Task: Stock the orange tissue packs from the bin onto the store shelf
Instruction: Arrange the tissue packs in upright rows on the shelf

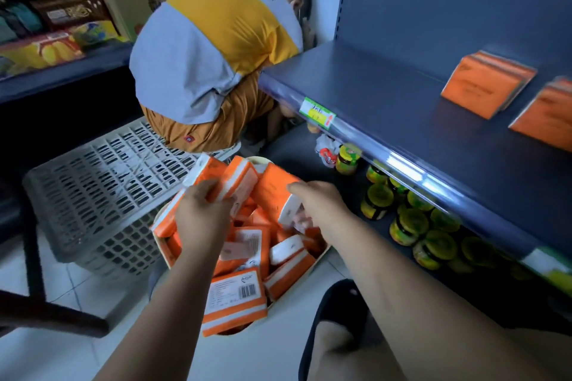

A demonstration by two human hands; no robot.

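Observation:
A round bin on the floor holds several orange and white tissue packs. My left hand grips two packs at the bin's far left. My right hand grips another orange pack at the bin's right side. On the dark shelf to the right stand two stacks of orange packs, one further back and one at the frame's right edge.
A person in a yellow and grey shirt crouches just beyond the bin. A grey plastic crate lies to the left. Yellow-lidded jars fill the lower shelf. My knee and dark shoe are at the bottom.

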